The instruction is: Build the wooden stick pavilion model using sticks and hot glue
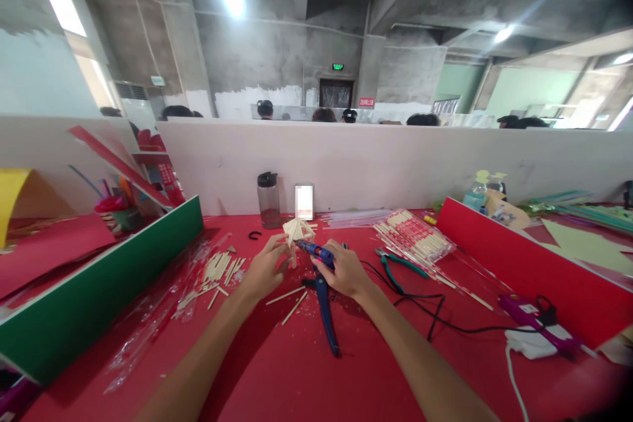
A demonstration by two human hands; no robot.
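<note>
My right hand [345,269] is wrapped round a blue glue gun [319,252], whose nozzle points left at a small wooden stick model [297,231]. The model has a pointed, roof-like top with thin sticks below it. My left hand [267,266] is at the model's left side with its fingers closed on a lower part of it. Below the glue gun, a dark blue cutter tool [324,313] lies on the red table [277,369]. Two loose sticks [295,308] lie to the left of the tool.
Cut sticks [217,267] lie at left near a green divider [109,283]. A bottle [268,201] and phone [304,202] stand at the back. Packaged sticks [413,235], green pliers [403,267], a black cable [459,328], a purple glue gun [534,323] and a red divider [534,264] are at right.
</note>
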